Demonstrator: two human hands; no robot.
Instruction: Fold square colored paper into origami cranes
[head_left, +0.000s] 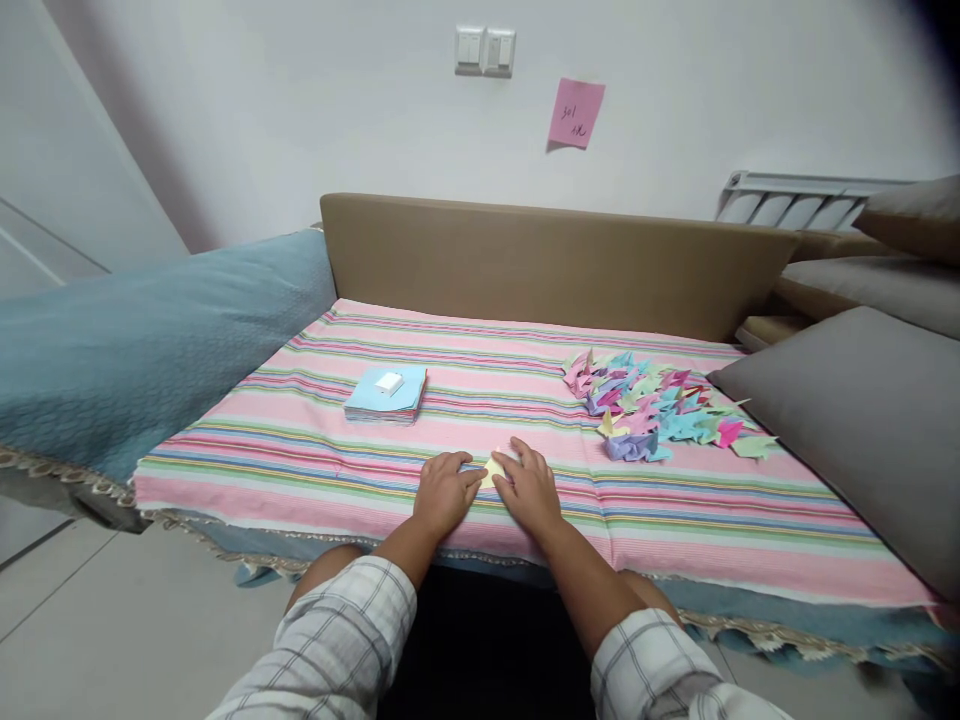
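A small, pale yellow folded paper (492, 473) lies on the striped cloth (480, 395), between my two hands. My left hand (447, 488) holds its left side, with the thumb and forefinger at the paper's edge. From the other side, my right hand (531, 486) grips it, thumb low and forefinger near the top. The fingers cover part of the paper, so its full shape cannot be made out. To the right lies a heap of folded paper cranes (660, 405) in pink, blue, green, purple and yellow.
A stack of square paper sheets (385, 397), blue on top, sits left of centre with a small white object (388, 382) on it. Grey cushions (855, 420) border the right side, a brown backrest (540, 265) the back, a blue-covered armrest (165, 340) the left.
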